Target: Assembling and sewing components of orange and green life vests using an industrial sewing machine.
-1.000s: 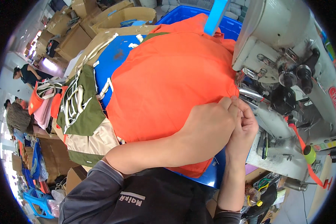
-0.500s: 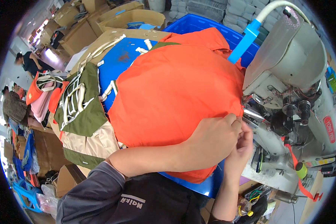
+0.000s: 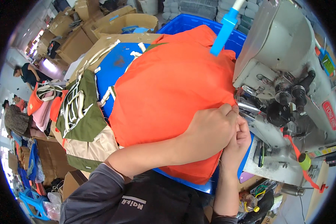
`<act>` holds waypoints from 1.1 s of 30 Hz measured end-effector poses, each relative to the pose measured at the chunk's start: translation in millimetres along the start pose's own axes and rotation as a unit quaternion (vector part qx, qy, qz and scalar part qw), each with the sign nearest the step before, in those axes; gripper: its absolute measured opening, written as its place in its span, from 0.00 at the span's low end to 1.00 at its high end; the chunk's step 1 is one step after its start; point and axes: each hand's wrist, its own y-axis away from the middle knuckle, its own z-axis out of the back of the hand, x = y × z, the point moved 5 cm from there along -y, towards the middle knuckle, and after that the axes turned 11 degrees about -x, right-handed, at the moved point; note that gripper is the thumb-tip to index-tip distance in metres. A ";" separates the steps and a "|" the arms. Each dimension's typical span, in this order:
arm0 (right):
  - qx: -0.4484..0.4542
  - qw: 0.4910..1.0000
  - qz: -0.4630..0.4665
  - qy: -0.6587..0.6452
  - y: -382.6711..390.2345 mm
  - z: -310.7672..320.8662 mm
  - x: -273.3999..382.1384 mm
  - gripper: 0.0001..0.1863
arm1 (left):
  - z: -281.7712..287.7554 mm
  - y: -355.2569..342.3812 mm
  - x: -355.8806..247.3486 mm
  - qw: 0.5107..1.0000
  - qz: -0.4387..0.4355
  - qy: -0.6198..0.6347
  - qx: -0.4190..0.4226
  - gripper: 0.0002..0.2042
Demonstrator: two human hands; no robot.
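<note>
As hands pinch cloth, machine beside, crate behind

At the right edge of the orange cloth, the left hand covers part of the right hand, so the latter's grip cannot be told. Beneath the cloth, much of the blue tabletop is hidden. Behind it, the blue crate is partly covered. Far left of it, a dark-clothed person is too small for detail.
</note>
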 end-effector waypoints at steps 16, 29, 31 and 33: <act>-0.005 1.000 0.008 -0.013 -10.7 2.0 0.5 0.09 | 5.3 7.6 11.9 0.995 -0.015 0.103 -0.005 0.15; 0.093 0.995 -0.024 0.018 46.4 16.6 -5.0 0.16 | 30.0 39.1 -1.6 0.994 -0.025 0.103 0.001 0.33; 0.035 0.999 -0.027 0.002 50.6 12.2 0.5 0.21 | 26.2 26.8 -5.0 0.993 0.039 0.115 0.017 0.29; 0.073 0.997 -0.018 -0.008 51.1 10.3 6.4 0.20 | 23.9 24.1 -2.0 0.986 0.101 0.125 0.032 0.25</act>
